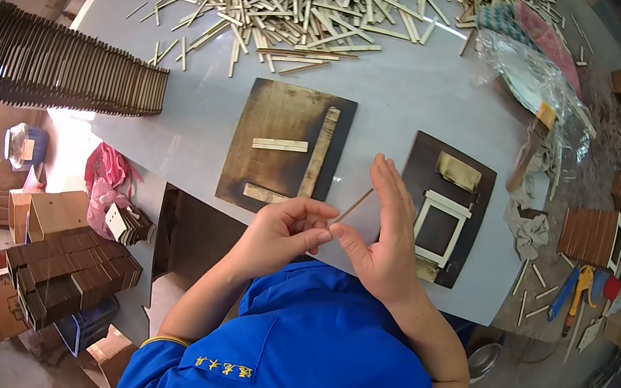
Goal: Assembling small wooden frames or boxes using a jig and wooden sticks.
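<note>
Just above my lap at the table's near edge, my left hand (284, 234) pinches the lower end of a thin brown wooden strip (356, 203) that slants up to the right. My right hand (390, 243) is beside it, fingers stretched out and thumb tip close to the pinch; whether the thumb touches the strip I cannot tell. Left of centre lies a dark wooden board (271, 111) with a long batten (321, 147) and a short pale strip (279, 144) on it. Right of my hands, a second dark board (423, 159) carries a small pale wooden frame (459, 207).
A heap of loose wooden strips (300, 5) covers the table's far side. To the left stands a long row of stacked thin brown pieces (75, 67). Plastic wrap (521, 69), a brush (534, 140) and a rag (528, 228) lie right. Cardboard boxes (63, 216) stand on the floor at left.
</note>
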`<state>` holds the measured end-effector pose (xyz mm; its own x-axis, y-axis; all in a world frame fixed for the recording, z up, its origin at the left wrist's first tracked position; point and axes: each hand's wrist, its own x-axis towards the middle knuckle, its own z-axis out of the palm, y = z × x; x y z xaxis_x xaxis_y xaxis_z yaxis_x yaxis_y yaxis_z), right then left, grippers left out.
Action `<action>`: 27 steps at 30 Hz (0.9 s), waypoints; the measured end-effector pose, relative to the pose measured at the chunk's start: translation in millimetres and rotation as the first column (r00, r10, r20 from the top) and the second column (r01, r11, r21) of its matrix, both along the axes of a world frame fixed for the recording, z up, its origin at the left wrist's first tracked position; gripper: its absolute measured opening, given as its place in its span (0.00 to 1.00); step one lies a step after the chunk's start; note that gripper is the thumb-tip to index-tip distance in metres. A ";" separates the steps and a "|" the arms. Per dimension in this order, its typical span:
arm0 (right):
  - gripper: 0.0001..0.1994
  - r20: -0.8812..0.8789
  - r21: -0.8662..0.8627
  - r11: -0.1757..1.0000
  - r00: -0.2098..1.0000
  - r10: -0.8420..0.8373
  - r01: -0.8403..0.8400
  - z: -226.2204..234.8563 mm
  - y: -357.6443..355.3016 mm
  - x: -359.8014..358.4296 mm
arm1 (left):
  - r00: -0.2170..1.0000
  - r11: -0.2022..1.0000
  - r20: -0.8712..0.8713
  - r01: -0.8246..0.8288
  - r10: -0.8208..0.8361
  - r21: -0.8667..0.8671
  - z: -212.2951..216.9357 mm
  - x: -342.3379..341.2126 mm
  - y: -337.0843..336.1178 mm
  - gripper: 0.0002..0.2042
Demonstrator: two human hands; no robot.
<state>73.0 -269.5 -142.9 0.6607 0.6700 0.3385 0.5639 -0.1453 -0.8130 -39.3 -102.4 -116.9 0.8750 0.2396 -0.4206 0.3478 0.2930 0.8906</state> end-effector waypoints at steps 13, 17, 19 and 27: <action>0.32 0.025 -0.087 0.969 0.973 -0.228 0.230 5.4 -80.4 27.2 | 0.956 0.935 0.089 0.250 -0.280 0.252 -11.4 31.6 -46.7 0.05; 0.26 0.085 -0.123 0.942 0.949 -0.304 0.313 1.7 -109.1 26.8 | 0.930 0.857 0.199 0.180 -0.307 0.483 -21.7 41.1 -59.2 0.06; 0.24 0.104 -0.134 0.931 0.940 -0.326 0.338 -1.5 -120.5 22.0 | 0.919 0.821 0.232 0.147 -0.320 0.552 -28.0 43.2 -65.1 0.07; 0.19 0.257 -0.206 0.920 0.926 -0.278 0.333 -24.0 -143.7 -18.7 | 0.859 0.536 0.294 -0.027 -0.419 0.844 -41.5 45.6 -79.7 0.09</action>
